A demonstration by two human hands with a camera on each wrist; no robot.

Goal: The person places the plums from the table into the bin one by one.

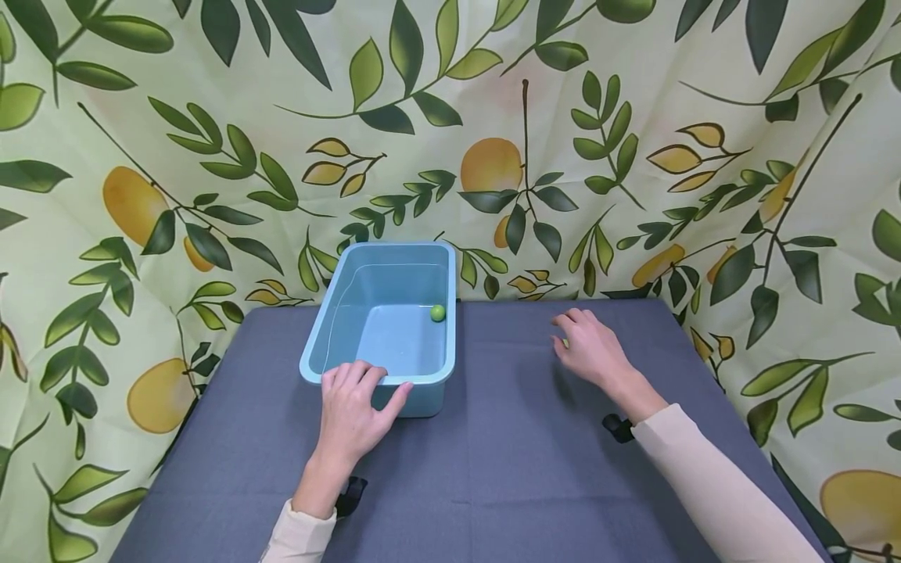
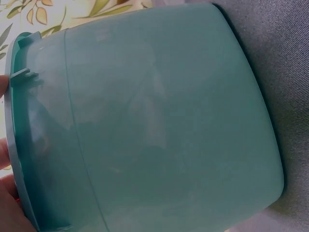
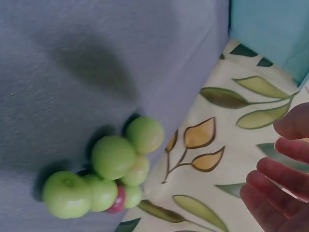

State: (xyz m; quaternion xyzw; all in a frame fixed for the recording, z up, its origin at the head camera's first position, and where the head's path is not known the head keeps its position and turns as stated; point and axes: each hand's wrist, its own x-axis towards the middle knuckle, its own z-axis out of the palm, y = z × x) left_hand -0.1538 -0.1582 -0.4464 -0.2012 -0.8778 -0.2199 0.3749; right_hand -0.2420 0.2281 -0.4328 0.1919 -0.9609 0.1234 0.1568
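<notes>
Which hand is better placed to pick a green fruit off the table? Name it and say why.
Right, most likely: the right hand looks free and is near the green fruits, while the left hand holds the blue bin.

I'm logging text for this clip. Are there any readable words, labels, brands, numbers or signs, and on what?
None in any view: the blue bin, green fruits and dark tablecloth show no lettering, and the backdrop bears only a leaf-and-fruit pattern.
</notes>
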